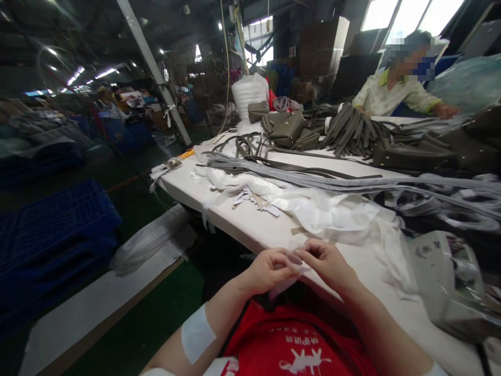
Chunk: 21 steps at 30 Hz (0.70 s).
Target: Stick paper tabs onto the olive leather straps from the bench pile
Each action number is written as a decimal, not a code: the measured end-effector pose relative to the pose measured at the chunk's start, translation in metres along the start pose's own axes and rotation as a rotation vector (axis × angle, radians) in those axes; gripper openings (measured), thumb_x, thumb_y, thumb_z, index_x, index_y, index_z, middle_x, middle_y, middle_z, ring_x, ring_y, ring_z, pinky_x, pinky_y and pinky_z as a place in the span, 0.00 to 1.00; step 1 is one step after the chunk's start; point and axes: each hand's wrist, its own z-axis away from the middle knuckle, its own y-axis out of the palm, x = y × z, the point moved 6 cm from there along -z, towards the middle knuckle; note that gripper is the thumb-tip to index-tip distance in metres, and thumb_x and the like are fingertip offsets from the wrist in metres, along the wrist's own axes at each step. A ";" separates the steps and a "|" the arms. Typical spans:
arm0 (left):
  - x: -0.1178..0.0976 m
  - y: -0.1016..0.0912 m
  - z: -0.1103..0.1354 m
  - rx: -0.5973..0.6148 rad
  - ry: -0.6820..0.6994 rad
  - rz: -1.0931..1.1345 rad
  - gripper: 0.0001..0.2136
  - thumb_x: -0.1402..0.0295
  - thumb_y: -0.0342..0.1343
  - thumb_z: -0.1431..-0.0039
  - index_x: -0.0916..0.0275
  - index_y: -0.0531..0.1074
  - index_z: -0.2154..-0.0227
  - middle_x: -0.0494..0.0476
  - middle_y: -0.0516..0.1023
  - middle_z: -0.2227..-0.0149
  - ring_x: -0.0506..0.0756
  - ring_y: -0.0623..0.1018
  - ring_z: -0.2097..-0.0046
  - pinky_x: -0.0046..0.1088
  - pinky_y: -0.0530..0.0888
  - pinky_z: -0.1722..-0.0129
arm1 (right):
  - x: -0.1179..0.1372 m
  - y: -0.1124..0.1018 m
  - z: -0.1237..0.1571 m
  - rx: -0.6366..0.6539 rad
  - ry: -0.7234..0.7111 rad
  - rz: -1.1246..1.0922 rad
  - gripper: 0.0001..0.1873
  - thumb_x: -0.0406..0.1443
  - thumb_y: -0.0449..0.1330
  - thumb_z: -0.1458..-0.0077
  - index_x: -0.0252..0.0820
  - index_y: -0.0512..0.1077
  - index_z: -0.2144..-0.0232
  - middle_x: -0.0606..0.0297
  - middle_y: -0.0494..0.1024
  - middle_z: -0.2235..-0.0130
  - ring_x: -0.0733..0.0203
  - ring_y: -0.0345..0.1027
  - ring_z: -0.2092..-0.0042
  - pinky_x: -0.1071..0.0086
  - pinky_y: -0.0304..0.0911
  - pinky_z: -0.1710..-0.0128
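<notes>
My left hand and my right hand meet at the near edge of the white table, just above my red apron. Both pinch a small pale strip of paper or tape that hangs between the fingertips. The fingers of each hand are curled together around it. White crumpled film lies on the table just beyond my hands, with small cut paper tabs scattered further back.
Long grey straps run across the table, with olive bags and a strap bundle behind. Another person in a pale shirt works at the far right. Blue crates stand on the floor at left. A grey machine sits at right.
</notes>
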 end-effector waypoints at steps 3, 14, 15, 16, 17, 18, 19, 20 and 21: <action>-0.002 0.011 -0.001 0.087 -0.004 0.031 0.16 0.55 0.62 0.45 0.66 0.81 0.72 0.60 0.81 0.65 0.56 0.78 0.60 0.29 0.73 0.57 | -0.002 0.002 -0.001 -0.071 0.000 -0.013 0.16 0.44 0.63 0.48 0.41 0.68 0.80 0.69 0.70 0.78 0.65 0.61 0.75 0.72 0.57 0.75; 0.007 -0.007 -0.006 -0.124 -0.083 0.085 0.19 0.53 0.62 0.47 0.68 0.81 0.72 0.60 0.81 0.70 0.53 0.77 0.68 0.26 0.72 0.65 | 0.017 -0.018 0.021 -0.142 -0.187 0.069 0.11 0.43 0.59 0.41 0.43 0.75 0.63 0.64 0.75 0.68 0.62 0.66 0.69 0.70 0.61 0.70; 0.009 -0.008 -0.007 -0.123 -0.081 0.088 0.18 0.53 0.62 0.46 0.68 0.81 0.72 0.60 0.81 0.70 0.53 0.77 0.68 0.26 0.72 0.65 | 0.019 -0.014 0.021 -0.098 -0.178 0.133 0.10 0.42 0.60 0.42 0.43 0.76 0.62 0.64 0.76 0.67 0.62 0.66 0.69 0.70 0.61 0.70; 0.010 -0.008 -0.007 -0.119 -0.081 0.087 0.18 0.54 0.63 0.47 0.68 0.81 0.72 0.59 0.81 0.71 0.53 0.77 0.68 0.26 0.72 0.66 | 0.021 -0.010 0.022 -0.070 -0.160 0.190 0.10 0.42 0.60 0.42 0.43 0.77 0.63 0.64 0.76 0.68 0.62 0.66 0.69 0.70 0.61 0.70; 0.011 -0.007 -0.007 -0.114 -0.082 0.083 0.18 0.54 0.64 0.48 0.68 0.81 0.72 0.59 0.80 0.72 0.52 0.76 0.69 0.25 0.71 0.67 | 0.022 -0.007 0.021 -0.059 -0.140 0.228 0.10 0.42 0.60 0.42 0.43 0.77 0.66 0.64 0.77 0.69 0.62 0.66 0.70 0.70 0.60 0.71; 0.012 -0.006 -0.007 -0.106 -0.084 0.076 0.18 0.54 0.65 0.49 0.68 0.80 0.73 0.58 0.80 0.72 0.52 0.76 0.70 0.25 0.71 0.68 | 0.022 -0.005 0.020 -0.059 -0.125 0.246 0.11 0.43 0.60 0.42 0.43 0.77 0.69 0.64 0.76 0.71 0.62 0.67 0.70 0.70 0.60 0.71; 0.013 -0.006 -0.007 -0.099 -0.088 0.064 0.17 0.55 0.66 0.50 0.68 0.80 0.74 0.57 0.79 0.74 0.51 0.75 0.71 0.24 0.70 0.69 | 0.022 -0.004 0.019 -0.062 -0.115 0.251 0.13 0.43 0.60 0.42 0.42 0.77 0.73 0.64 0.76 0.72 0.62 0.67 0.71 0.70 0.60 0.71; 0.014 -0.005 -0.007 -0.090 -0.090 0.049 0.17 0.55 0.66 0.51 0.68 0.79 0.75 0.56 0.78 0.75 0.50 0.73 0.72 0.23 0.69 0.71 | 0.022 -0.003 0.018 -0.061 -0.109 0.253 0.15 0.43 0.59 0.42 0.42 0.75 0.75 0.65 0.75 0.74 0.62 0.67 0.71 0.70 0.59 0.72; 0.013 -0.004 -0.007 -0.085 -0.090 0.033 0.17 0.56 0.67 0.52 0.69 0.79 0.76 0.56 0.77 0.76 0.49 0.72 0.73 0.23 0.68 0.72 | 0.022 -0.002 0.017 -0.061 -0.107 0.256 0.16 0.44 0.60 0.42 0.42 0.74 0.77 0.66 0.74 0.76 0.63 0.66 0.72 0.71 0.59 0.73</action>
